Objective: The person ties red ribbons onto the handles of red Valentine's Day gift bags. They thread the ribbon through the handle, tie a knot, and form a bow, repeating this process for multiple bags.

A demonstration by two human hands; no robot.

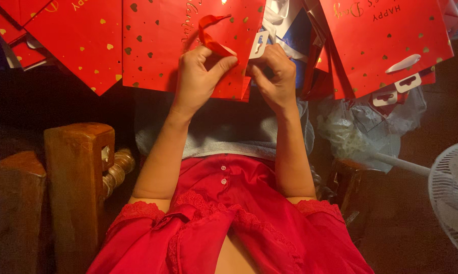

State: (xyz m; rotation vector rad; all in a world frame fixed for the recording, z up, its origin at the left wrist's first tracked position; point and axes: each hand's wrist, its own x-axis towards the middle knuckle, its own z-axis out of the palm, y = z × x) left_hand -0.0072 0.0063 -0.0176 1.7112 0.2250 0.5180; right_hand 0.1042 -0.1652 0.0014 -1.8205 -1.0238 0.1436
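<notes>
The left hand (pixel 201 76) pinches a red ribbon (pixel 211 35) between thumb and fingers against a red bag (pixel 163 45). Just beside it, the right hand (pixel 274 76) has its fingers pressed together on a white tag (pixel 259 44) at the bag's edge. More red bags (pixel 386 45) hang right of this bag; a white fan (pixel 454 193) stands well below them.

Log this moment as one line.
left hand: pinching red ribbon | right hand: gripping red gift bag edge

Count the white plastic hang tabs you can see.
3: one white hang tab by the right hand, two under the right-side red bags. Others may be hidden.
</notes>
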